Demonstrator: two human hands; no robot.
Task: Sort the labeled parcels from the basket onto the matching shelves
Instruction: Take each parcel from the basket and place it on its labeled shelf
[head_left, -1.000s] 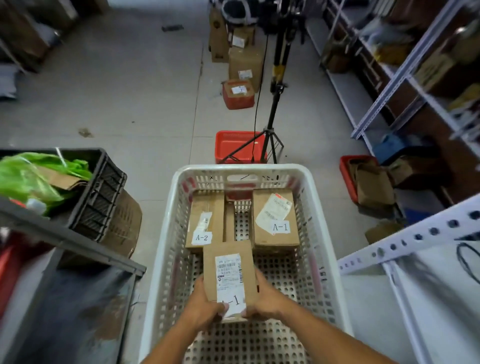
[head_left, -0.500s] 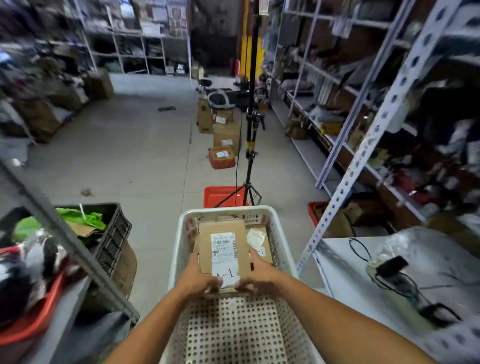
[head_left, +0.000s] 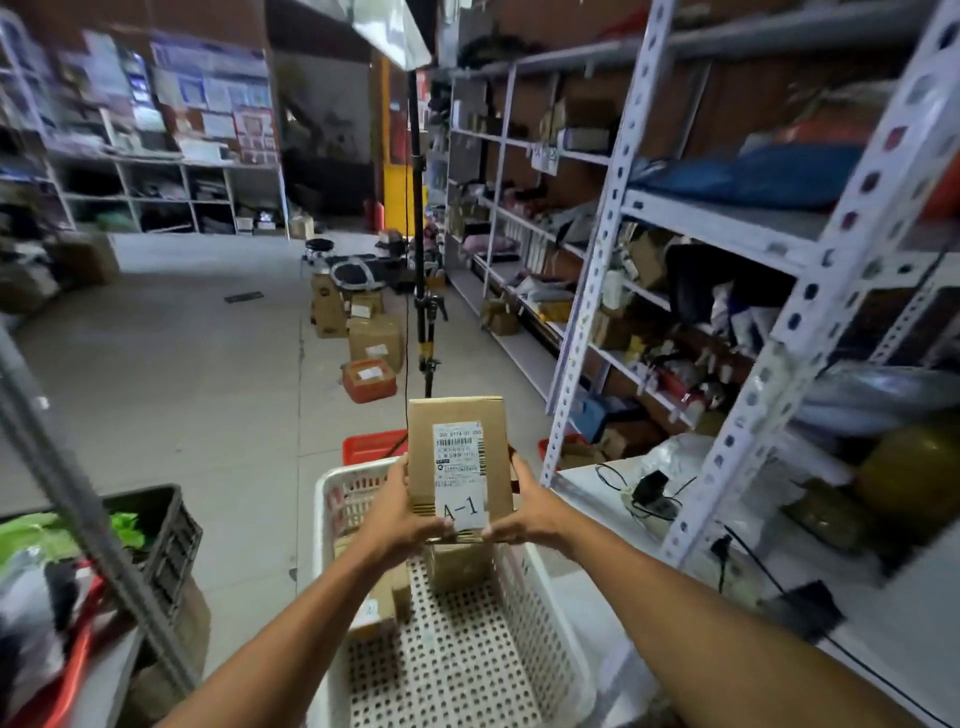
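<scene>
- Step in hand, as I read it: one parcel picked, label being checked, shelf not yet chosen. Carry phase, not placement.
- A-1 parcel (head_left: 459, 464): brown cardboard box, held upright in the air above the far end of the white basket (head_left: 540, 613), clear of the basket floor. Printed shipping label on its face, handwritten "A-1" tag at the lower edge.
- Left hand (head_left: 402, 512): grips the parcel's lower left edge, fingers curled round behind, thumb at the front near the tag.
- Right hand (head_left: 524, 512): grips the lower right edge the same way, thumb tip touching the tag's corner. Both hands closed on the box; nothing else held.
- More brown parcels (head_left: 387, 597) left in the basket, near its far-left side, partly hidden under the hands. Their labels are too blurred to read.
- Next move calls for finding the shelf marked A-1. The metal shelf rack (head_left: 613, 218) runs along the right, near to far; I can't make out any matching shelf tag in this view, too blurred or small.
- Nearest right shelf surface (head_left: 893, 613) carries cables and a black adapter, so placing there would need a bare patch.
- Likely needs a turn right and a lift, keeping the two-hand hold until the box is seated.
- Risk: the grip is low on a tall box, so it could tip forward during the swing.
- Light stand (head_left: 418, 270) stands past the basket's far end; keep the swing clear of it.
</scene>
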